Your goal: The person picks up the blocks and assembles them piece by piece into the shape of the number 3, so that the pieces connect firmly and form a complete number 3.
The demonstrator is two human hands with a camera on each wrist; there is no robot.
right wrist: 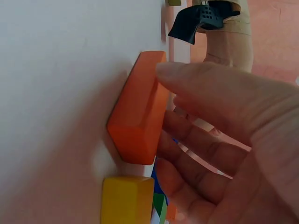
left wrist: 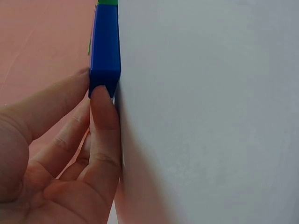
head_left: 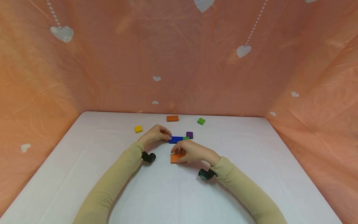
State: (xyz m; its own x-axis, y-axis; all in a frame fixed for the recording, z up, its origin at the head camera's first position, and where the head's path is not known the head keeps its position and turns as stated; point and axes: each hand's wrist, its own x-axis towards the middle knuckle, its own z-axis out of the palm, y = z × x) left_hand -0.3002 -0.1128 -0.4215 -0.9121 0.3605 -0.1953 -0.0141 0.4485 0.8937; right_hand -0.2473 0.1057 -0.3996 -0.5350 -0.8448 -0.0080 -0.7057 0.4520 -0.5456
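Note:
In the head view, my left hand (head_left: 156, 134) is at the left end of a long blue block (head_left: 176, 139). One fingertip presses the end face of this blue block (left wrist: 105, 44) in the left wrist view, and another meets its edge. A green block (head_left: 185, 138) adjoins its right end. Nearer the front, my right hand (head_left: 195, 151) holds an orange block (head_left: 175, 158), partly covering it. The right wrist view shows the thumb on one side of this orange block (right wrist: 140, 93) and fingers along the other. Beside it lies a yellow block (right wrist: 125, 200), hidden under the hand in the head view.
A purple block (head_left: 189, 135) lies just behind the green one. Farther back are a second orange block (head_left: 172, 118) and a light green block (head_left: 201, 121). Another yellow block (head_left: 138, 129) sits left of my left hand. The white table (head_left: 70, 174) meets an orange curtain (head_left: 179, 62) behind.

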